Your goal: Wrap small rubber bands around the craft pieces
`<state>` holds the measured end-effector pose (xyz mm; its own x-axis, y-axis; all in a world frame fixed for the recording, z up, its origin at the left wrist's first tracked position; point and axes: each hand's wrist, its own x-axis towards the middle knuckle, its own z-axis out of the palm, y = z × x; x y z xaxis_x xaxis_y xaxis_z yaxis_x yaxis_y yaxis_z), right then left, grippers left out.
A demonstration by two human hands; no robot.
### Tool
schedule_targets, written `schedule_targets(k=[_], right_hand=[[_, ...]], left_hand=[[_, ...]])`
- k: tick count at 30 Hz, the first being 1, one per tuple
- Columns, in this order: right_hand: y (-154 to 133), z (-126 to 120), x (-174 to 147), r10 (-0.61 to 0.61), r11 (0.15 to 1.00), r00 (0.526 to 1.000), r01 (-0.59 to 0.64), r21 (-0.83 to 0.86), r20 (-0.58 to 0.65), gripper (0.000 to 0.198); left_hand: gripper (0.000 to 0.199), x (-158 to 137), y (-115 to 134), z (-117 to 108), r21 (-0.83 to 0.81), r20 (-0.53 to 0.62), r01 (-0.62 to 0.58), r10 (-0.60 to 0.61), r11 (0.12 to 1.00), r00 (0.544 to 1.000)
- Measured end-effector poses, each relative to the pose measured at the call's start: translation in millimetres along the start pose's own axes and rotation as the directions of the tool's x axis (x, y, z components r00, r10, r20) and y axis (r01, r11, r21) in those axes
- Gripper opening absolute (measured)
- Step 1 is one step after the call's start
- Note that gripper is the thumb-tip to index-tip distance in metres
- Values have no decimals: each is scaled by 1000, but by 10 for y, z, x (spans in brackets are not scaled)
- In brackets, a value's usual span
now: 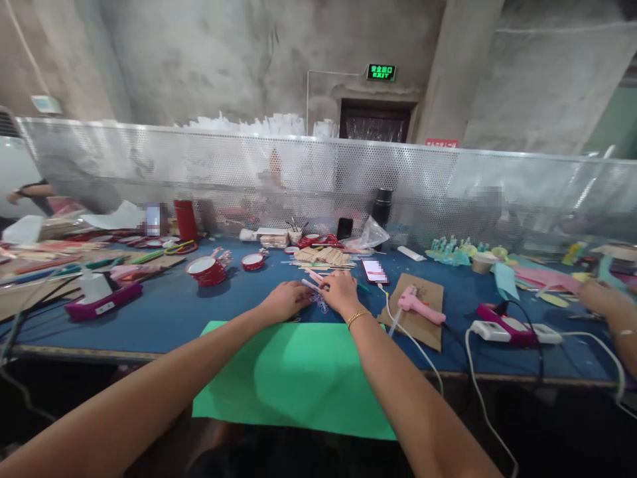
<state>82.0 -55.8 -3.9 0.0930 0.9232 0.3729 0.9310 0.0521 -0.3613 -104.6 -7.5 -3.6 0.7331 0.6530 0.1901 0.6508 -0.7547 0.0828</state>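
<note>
Both hands are close together over the blue table, just past the far edge of a green sheet [293, 378]. My right hand [341, 290], with a gold bracelet at the wrist, has its fingers pinched at the ends of thin pale pink sticks [311, 285]. Beside them my left hand [285, 302] has curled fingers; whatever they grip is hidden. Between the hands lies a small curly purple piece [321, 305], too small to identify. Right behind the hands is a pile of flat wooden sticks [326, 257].
A pink glue gun [421, 307] rests on cardboard [432, 293] at right, its cable trailing near a purple power strip [515, 326]. Red-rimmed cups [206, 271] and another power strip [103, 302] stand left. A phone [374, 271] lies behind. Another person's hand [604, 302] is far right.
</note>
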Motion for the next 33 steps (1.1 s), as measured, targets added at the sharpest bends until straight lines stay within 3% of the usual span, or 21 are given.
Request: schedule_targets(k=[3,6,9,12,14,16,19,23,29,33], right_hand=[[7,-4,17,27,999,1000,-26,-40,14,16],[9,-4,28,54,996,998,-52,-78,17,19],[17,2,34,45,995,999,-43,-87,22,19],[32,6,40,59,996,998,-57,-76,28,19],[47,8,41,89,994,995,-87,-66,36,19],[64,10,37,115,992,993,-112,-57,42,18],[89,13,28,119,992,992,-117,-41,40,19],[107,19,41,129,992,990,-129,-7,54,18],[114,21,50,140,990,988,-141,6,68,19],[118,29,41,134,991,988,-134,1,72,18]], left_hand=[[40,-30,-222,-54,-42,-10,-58,57,997,998],[43,-116,-343,-141,-28,11,10,-9,1000,1000],[45,-165,-330,-230,14,-94,57,-56,998,994],[38,-103,-159,-282,34,-221,-94,100,995,970],[31,-14,21,-284,-13,-195,-276,269,961,943],[26,78,202,-264,-80,-123,-381,370,921,921],[21,168,377,-216,-56,-29,-344,342,937,939],[22,183,376,-146,-30,27,-289,290,957,957],[26,105,81,-150,-68,71,-305,310,950,948],[28,-88,-234,-295,-47,47,-227,229,973,972]])
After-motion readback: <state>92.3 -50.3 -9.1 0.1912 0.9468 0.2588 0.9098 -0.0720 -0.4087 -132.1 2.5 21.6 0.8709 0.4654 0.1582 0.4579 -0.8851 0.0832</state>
